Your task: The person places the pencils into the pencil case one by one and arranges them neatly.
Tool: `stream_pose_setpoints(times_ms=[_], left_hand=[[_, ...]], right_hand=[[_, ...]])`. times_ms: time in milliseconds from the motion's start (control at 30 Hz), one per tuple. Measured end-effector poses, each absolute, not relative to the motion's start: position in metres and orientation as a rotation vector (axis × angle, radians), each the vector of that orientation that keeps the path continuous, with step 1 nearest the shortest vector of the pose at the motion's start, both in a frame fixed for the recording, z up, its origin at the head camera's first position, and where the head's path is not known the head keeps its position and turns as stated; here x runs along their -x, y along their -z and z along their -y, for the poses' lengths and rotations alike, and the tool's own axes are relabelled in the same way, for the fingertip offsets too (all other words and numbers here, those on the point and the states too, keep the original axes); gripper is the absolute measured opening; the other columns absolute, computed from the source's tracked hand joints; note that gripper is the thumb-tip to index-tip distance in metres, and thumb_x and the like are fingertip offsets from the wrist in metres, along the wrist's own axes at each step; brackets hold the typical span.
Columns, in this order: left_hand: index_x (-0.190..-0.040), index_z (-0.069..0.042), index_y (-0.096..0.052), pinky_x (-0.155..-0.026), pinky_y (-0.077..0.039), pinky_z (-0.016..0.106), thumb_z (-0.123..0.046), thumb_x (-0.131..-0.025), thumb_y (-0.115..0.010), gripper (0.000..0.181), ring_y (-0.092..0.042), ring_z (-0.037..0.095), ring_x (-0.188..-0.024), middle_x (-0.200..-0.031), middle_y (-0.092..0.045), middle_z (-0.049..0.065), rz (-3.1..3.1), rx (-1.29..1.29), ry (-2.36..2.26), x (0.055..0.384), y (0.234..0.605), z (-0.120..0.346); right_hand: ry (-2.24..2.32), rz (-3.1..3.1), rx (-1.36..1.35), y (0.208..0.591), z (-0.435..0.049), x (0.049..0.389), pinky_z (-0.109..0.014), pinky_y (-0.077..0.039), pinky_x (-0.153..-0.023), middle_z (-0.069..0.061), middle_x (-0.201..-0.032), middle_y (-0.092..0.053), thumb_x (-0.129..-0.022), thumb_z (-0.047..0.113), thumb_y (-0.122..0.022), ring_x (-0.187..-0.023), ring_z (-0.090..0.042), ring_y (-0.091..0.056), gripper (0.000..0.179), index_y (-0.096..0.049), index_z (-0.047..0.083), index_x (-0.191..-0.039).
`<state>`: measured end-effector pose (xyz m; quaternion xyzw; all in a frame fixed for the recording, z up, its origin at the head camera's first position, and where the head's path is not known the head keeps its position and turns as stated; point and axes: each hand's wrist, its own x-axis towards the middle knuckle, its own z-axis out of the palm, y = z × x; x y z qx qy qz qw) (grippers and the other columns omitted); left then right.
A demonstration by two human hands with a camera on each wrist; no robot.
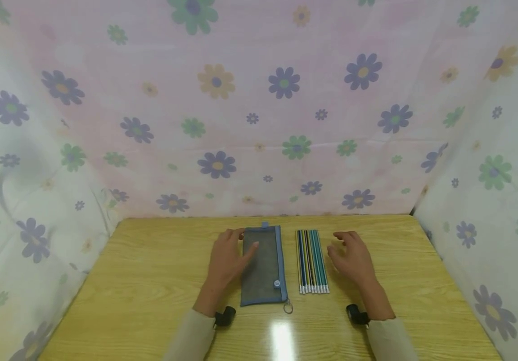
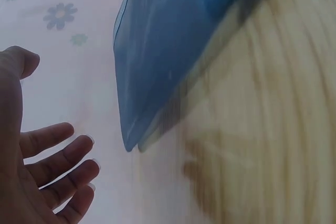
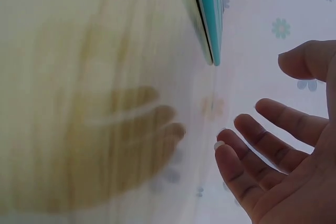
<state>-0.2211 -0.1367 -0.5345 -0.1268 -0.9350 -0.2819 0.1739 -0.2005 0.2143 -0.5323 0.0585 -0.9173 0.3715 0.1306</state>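
A flat mesh zipper pouch (image 1: 262, 265) with blue-grey edging lies on the table, a ring on its zipper at the near end. To its right, several pencils (image 1: 312, 260) in dark, yellow and teal lie side by side, their metal-capped ends toward me. My left hand (image 1: 229, 258) is at the pouch's left edge, thumb over the mesh in the head view; the left wrist view shows its fingers (image 2: 63, 156) loosely spread beside the pouch (image 2: 157, 40). My right hand (image 1: 353, 258) hovers right of the pencils, its relaxed fingers (image 3: 273, 145) holding nothing.
The wooden table (image 1: 150, 281) reaches back to a flower-patterned cloth (image 1: 259, 120), which also hangs on both sides. Dark wrist cameras (image 1: 225, 317) are strapped at both wrists. A bright glare spot lies on the near part of the tabletop.
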Motion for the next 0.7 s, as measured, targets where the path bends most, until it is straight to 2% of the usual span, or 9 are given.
stream_pose_setpoints(times_ms=[400,700], left_hand=[[-0.139,-0.006,-0.065,-0.089,-0.052,0.052,-0.050,-0.099,-0.071,0.060,-0.061,0.029,-0.101,-0.110,-0.065,0.010,2.692,0.368,0.826,0.219,0.532,0.113],[-0.142,-0.006,-0.063,-0.092,-0.053,0.053,-0.052,-0.099,-0.070,0.063,-0.061,0.029,-0.102,-0.109,-0.065,0.009,2.737,0.376,0.789,0.216,0.529,0.104]], right_hand=[[-1.064,2.760,-0.149,0.534,-0.203,0.209,-0.055,-0.057,-0.085,-0.023,-0.119,-0.065,-0.100,0.016,-0.069,-0.101,-0.036,-0.065,0.042,-0.064,-0.006,-0.135],[-1.042,2.819,-0.145,0.533,-0.198,0.214,-0.050,-0.059,-0.081,-0.017,-0.105,-0.068,-0.097,0.012,-0.070,-0.091,-0.030,-0.067,0.034,-0.068,-0.007,-0.125]])
